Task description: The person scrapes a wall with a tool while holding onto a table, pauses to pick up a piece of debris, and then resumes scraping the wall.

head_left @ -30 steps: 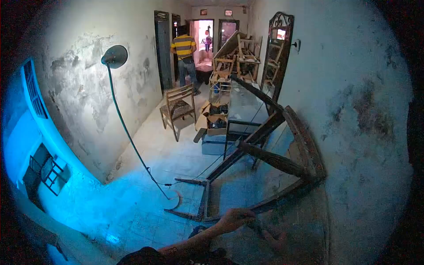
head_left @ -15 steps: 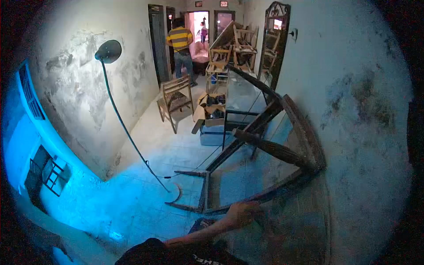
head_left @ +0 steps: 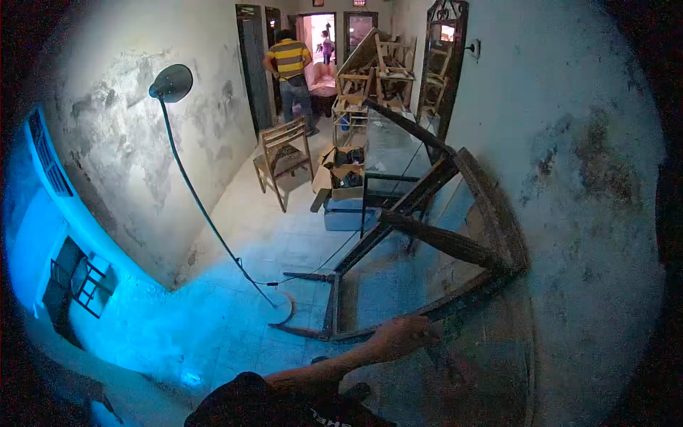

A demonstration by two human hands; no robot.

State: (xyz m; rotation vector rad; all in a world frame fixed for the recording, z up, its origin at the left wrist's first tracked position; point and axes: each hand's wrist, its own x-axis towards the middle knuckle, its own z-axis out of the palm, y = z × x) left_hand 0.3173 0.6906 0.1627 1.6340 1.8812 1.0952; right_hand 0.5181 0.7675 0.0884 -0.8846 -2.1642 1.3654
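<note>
Against rough wall: left hand (head_left: 400, 336) grips weathered wooden frame (head_left: 427, 242); right unseen.

One bare arm stretched forward and low, its hand (head_left: 400, 334) with fingers curled down, palm hidden.

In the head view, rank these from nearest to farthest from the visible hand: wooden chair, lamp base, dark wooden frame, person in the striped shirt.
1. dark wooden frame, under the left hand, against the right wall.
2. lamp base, on the floor to the left.
3. wooden chair, mid-room by the left wall.
4. person in the striped shirt, at the far doorway.
</note>
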